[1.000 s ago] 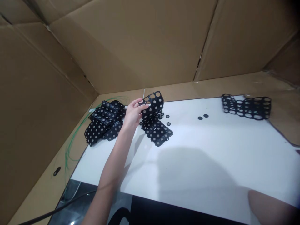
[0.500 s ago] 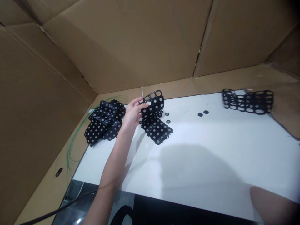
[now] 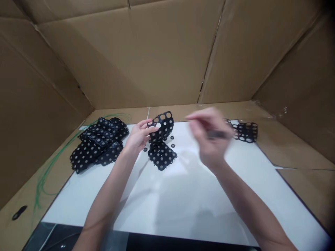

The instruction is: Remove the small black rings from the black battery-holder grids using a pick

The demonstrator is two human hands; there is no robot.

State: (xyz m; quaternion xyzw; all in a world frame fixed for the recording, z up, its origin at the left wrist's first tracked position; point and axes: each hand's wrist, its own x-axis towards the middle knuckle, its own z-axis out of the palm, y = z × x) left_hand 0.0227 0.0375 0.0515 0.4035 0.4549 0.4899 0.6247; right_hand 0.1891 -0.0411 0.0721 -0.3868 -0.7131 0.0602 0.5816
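Observation:
My left hand [image 3: 138, 136] pinches the upper part of a black perforated sheet [image 3: 162, 153] dotted with pale round discs. The sheet is folded; its lower part rests on the white board. Along its raised top edge several holes are open, without discs. A few small loose black rings [image 3: 172, 145] lie beside it. To the right of the sheet, my right hand [image 3: 209, 137] hangs in the air, smeared by motion. A dark blurred patch shows at its fingers; I cannot tell whether the hand holds it.
On the left lies a heap of similar dotted black sheets [image 3: 99, 143], with thin green strands [image 3: 43, 177] around it. An emptied black lattice [image 3: 246, 132] lies at the right, partly behind my right hand. Cardboard walls [image 3: 146, 59] enclose the white board [image 3: 178, 205].
My right arm has come up from the lower right corner to beside the dotted sheet. The view has shifted. My left hand keeps its hold on the sheet.

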